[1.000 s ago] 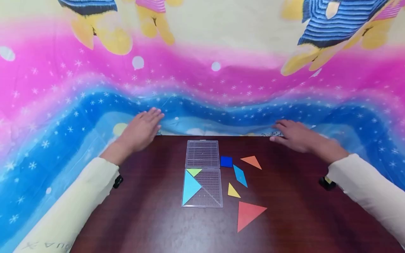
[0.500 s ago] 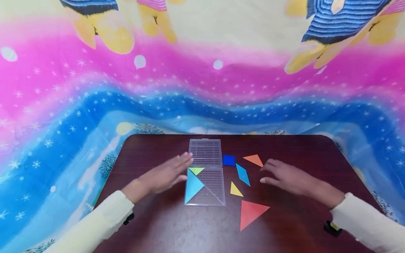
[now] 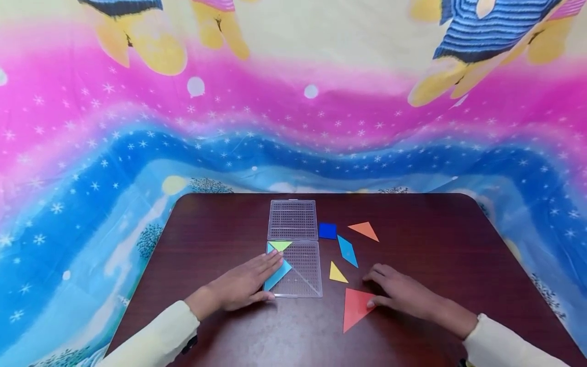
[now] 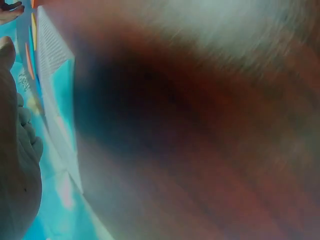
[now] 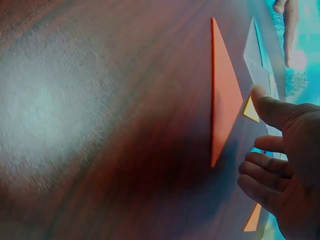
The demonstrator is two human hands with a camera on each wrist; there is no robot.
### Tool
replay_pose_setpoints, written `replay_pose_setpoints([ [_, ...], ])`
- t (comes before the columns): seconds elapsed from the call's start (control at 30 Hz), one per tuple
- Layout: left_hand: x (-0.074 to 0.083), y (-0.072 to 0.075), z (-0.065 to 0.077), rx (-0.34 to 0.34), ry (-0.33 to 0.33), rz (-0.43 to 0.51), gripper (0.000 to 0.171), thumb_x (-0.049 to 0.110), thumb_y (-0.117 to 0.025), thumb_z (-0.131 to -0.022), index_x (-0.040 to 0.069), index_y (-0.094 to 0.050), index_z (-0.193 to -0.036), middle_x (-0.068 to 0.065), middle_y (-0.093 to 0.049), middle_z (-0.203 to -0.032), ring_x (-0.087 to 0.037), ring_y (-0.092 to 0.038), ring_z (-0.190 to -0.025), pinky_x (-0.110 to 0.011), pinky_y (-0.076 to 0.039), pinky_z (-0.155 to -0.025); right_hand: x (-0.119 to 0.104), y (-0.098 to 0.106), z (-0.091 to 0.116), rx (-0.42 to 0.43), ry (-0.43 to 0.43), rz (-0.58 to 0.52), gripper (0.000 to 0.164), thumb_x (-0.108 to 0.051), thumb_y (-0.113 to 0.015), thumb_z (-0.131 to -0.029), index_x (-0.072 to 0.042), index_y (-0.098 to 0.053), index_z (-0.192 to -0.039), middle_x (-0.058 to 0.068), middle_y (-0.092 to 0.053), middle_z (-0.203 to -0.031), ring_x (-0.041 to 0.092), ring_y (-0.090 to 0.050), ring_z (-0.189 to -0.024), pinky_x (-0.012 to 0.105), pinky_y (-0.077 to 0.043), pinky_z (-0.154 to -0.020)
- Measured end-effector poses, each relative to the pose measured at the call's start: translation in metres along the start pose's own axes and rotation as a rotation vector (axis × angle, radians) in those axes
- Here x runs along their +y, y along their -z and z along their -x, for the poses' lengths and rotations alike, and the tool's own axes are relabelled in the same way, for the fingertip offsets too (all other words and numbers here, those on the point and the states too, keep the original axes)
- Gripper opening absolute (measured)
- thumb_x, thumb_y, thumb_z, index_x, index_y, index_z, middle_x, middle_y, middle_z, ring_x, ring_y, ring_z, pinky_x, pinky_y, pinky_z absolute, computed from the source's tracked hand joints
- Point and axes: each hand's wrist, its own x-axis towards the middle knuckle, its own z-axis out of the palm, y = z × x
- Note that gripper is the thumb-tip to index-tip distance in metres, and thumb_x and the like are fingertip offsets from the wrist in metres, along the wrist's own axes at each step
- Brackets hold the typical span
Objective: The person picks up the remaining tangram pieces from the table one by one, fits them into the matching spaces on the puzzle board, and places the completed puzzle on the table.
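Note:
A clear plastic case [image 3: 306,262] lies unfolded flat on the table, with a large light-blue triangle [image 3: 276,277] and a small green triangle [image 3: 281,245] in its near half. My left hand [image 3: 245,283] is over the case's left edge, straight fingers covering part of the light-blue triangle and thumb by the near left corner. To the right, my right hand [image 3: 403,293] is at the large red triangle [image 3: 354,306], its thumb overlapping the right corner. In the right wrist view the right hand's fingers [image 5: 265,172] are loosely spread beside the red triangle [image 5: 225,95], gripping nothing.
Between case and right hand lie a yellow triangle [image 3: 338,273], a blue parallelogram [image 3: 347,251], a dark blue square [image 3: 327,231] and an orange triangle [image 3: 365,230]. The brown table [image 3: 220,219] ends at a printed cloth [image 3: 257,148] hanging behind it.
Both hands have come down and nearer from the table's far edge, the left to the case and the right to the red triangle. The pieces keep their places.

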Motion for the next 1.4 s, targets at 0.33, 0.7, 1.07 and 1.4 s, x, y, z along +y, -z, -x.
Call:
replay_pose_setpoints([
  [0.33,0.003,-0.032,0.002,0.041,0.055,0.032,0.084,0.054,-0.049,-0.105,0.005,-0.016,-0.164,-0.012,-0.013,-0.173,-0.026,-0.011,-0.161,-0.045,-0.021,-0.13,-0.006,-0.027,0.004,0.125,0.011,0.058,0.061,-0.052,-0.075,-0.088,-0.013,-0.066,-0.134,-0.008,-0.055,-0.119,0.008,-0.049,-0.107,0.027,-0.056,-0.084],
  [0.7,-0.005,-0.033,-0.001,-0.017,0.018,-0.018,0.076,0.052,-0.042,-0.108,0.009,-0.015,-0.165,-0.008,-0.01,-0.174,-0.025,-0.01,-0.162,-0.045,-0.023,-0.129,-0.02,-0.034,0.002,0.143,0.016,0.186,0.071,-0.051,-0.084,-0.079,-0.006,-0.067,-0.131,-0.004,-0.055,-0.112,0.01,-0.047,-0.102,0.027,-0.053,-0.081],
  [1.07,-0.008,-0.033,-0.001,-0.08,0.018,0.021,0.07,0.046,-0.036,-0.111,0.01,-0.01,-0.166,-0.006,-0.001,-0.175,-0.023,-0.002,-0.162,-0.044,-0.019,-0.131,-0.031,-0.033,-0.005,0.127,-0.036,0.245,0.052,-0.026,-0.092,-0.076,-0.007,-0.07,-0.118,-0.001,-0.057,-0.104,0.015,-0.051,-0.098,0.028,-0.057,-0.076],
  [1.4,-0.01,-0.036,0.0,-0.078,0.008,-0.031,0.072,0.049,-0.033,-0.111,0.012,-0.006,-0.166,-0.005,0.002,-0.175,-0.022,0.0,-0.162,-0.042,-0.018,-0.131,-0.033,-0.028,-0.008,0.109,-0.075,0.168,0.056,-0.033,-0.092,-0.074,-0.006,-0.072,-0.118,0.001,-0.061,-0.108,0.017,-0.055,-0.101,0.032,-0.058,-0.078],
])
